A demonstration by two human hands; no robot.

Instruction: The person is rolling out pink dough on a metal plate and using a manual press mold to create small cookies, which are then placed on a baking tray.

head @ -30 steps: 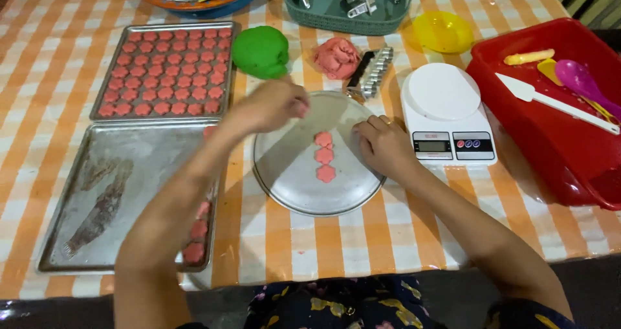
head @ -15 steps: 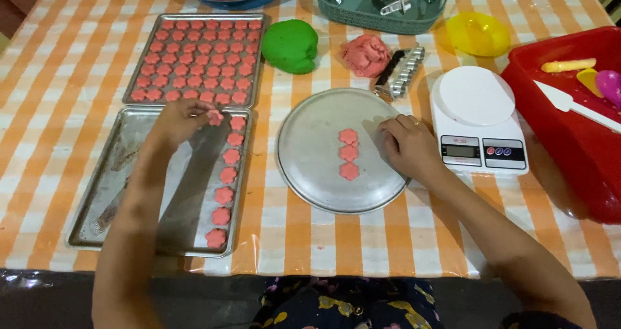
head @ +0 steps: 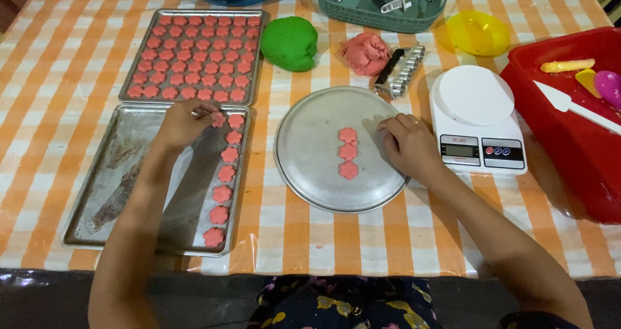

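Now left hand [head: 183, 123] setting flower-shaped pink dough piece [head: 218, 119] on metal tray [head: 97, 193].

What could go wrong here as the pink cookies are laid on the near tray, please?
The left hand sets a cookie right beside the column on the near tray; it might squash a neighbour. The forearm hangs low over that column and could smear it. The right hand rests on the round plate near three cookies and may nudge them.
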